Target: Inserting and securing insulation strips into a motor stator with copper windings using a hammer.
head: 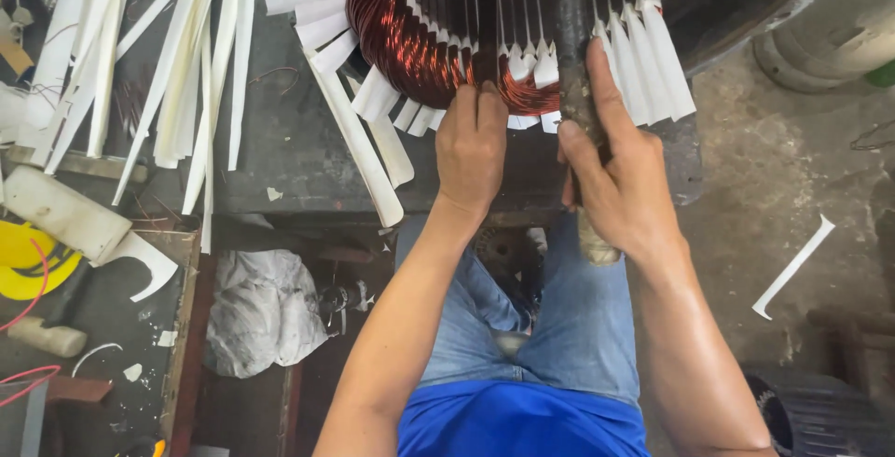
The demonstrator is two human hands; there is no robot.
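Head view: left hand fingertips pressed together on copper winding, right hand wrapped around dark tool handle; best kept steady, clear of white insulation strips.

Blue shirt, faded blue jeans, bare forearms.

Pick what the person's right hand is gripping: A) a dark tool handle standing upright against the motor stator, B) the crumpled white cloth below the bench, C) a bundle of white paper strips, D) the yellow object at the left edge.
A: the right hand wraps around a dark tool handle that rises against the stator's copper windings, while the left hand presses on the windings beside it.
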